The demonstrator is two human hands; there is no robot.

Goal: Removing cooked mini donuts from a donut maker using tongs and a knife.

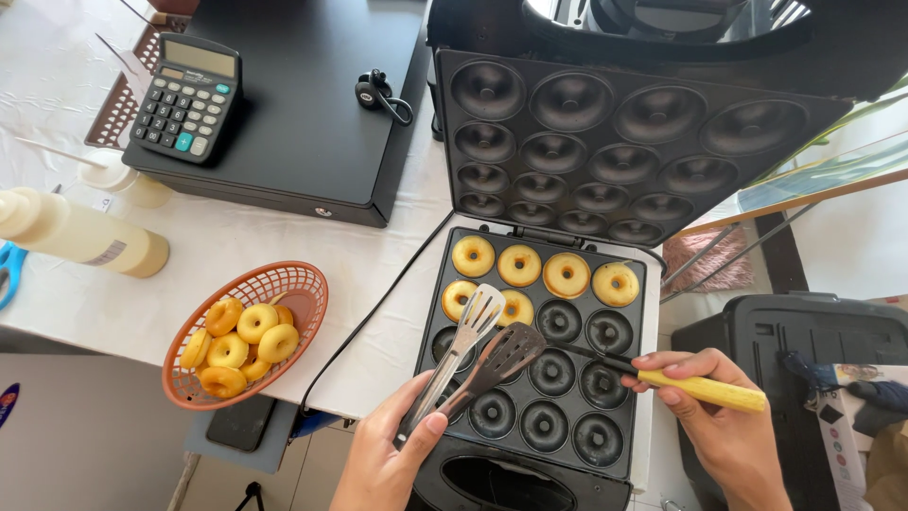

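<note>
Left hand [383, 454] holds steel-and-black kitchen tongs [478, 355], jaws parted, over the black doughnut maker [539, 364]; right hand [724, 426] grips a yellow-handled pick [700, 388]. Loosen each golden mini doughnut [515, 308] gently before lifting.

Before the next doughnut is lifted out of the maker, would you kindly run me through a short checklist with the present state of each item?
1. Tongs gripped in the left hand: ok, blades apart over the plate.
2. Yellow-handled tool held in the right hand: ok, tip over the moulds.
3. Lid fully raised: ok.
4. Doughnuts left in the lower plate: ok, six in the far rows; the near moulds are empty.
5. Room in the basket: ok, its right part is bare.
6. Plate heat: cannot tell.
</note>
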